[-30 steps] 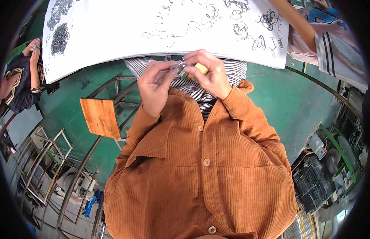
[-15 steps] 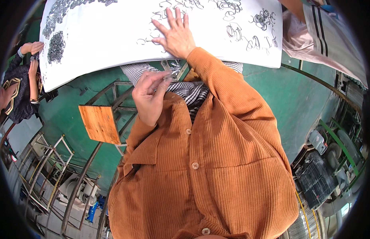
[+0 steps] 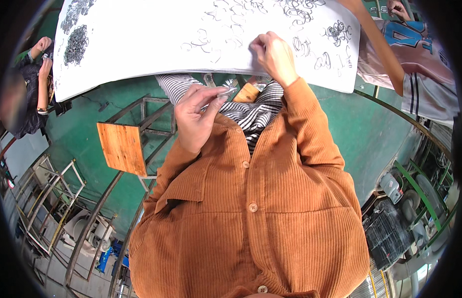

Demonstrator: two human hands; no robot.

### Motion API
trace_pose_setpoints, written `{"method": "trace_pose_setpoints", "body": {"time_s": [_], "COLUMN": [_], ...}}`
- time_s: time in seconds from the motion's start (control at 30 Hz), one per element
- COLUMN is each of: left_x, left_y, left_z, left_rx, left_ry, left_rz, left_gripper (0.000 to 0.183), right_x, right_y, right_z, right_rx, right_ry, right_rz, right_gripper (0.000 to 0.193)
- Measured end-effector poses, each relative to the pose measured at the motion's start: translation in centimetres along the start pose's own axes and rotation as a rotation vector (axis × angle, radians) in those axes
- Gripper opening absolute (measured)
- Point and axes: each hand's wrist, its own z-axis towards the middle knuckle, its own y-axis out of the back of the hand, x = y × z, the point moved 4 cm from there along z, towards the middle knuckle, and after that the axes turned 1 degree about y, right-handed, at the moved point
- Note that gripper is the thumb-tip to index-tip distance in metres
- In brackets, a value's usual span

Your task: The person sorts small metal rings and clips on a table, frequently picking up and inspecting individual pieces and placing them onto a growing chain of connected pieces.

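Green workshop floor below; white table sheet [image 3: 141, 44] at far side, strewn with small wire rings [image 3: 303, 47]. Left hand [image 3: 196, 116] is pinched on a small metal piece [image 3: 226, 91] near the chest. Right hand [image 3: 275, 57] is curled, fingertips on the sheet among rings; grasp cannot be told. Risk judged: piece slipped from the pinch, lost to floor.

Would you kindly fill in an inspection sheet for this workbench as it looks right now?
Surface: white table, strewn with small wire rings.
Job's things: small metal piece pinched in the left hand; loose wire rings beside the right hand, which rests fingers-down on the table.
Clutter: two dark heaps of rings at the far left of the table.
Grippers: both hands bare; left raised above the lap, right on the table.
Cables: nothing seen.
Surroundings: wooden stool on green floor; other people at the left and right table ends.
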Motion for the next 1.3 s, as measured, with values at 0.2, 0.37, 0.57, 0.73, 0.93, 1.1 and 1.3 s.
{"method": "trace_pose_setpoints", "body": {"time_s": [0.2,0.37,0.57,0.73,0.93,1.1,1.3], "left_x": [-0.3,-0.9,-0.5,0.9,-2.0,-1.7,-2.7], "left_y": [-0.4,-0.2,-0.5,0.5,-1.7,-1.6,-1.2], "left_z": [-0.2,-0.4,-0.8,-0.9,-1.1,-1.5,-1.4], "left_rx": [0.006,-0.025,-0.042,0.074,0.091,0.025,0.008], "left_ry": [-0.01,-0.054,-0.005,-0.188,-0.076,-0.126,-0.266], "left_rz": [0.032,0.039,0.002,0.317,0.349,0.259,0.279], "left_gripper": [0.019,0.019,0.022,0.028,0.025,0.024,0.022], "right_x": [-0.6,-2.6,7.2,22.2,23.8,24.3,24.8], "right_y": [-4.7,-5.2,3.2,6.5,6.1,6.3,6.7], "right_z": [4.9,6.0,2.7,-7.6,-9.1,-10.3,-10.7], "right_rx": [-0.136,-0.139,0.378,0.409,0.486,0.567,0.618], "right_ry": [0.022,0.048,0.131,1.206,1.263,1.337,1.36], "right_rz": [-0.142,-0.279,-0.308,0.091,0.062,0.056,0.077], "right_gripper": [0.015,0.014,0.014,0.02,0.023,0.026,0.031]}}
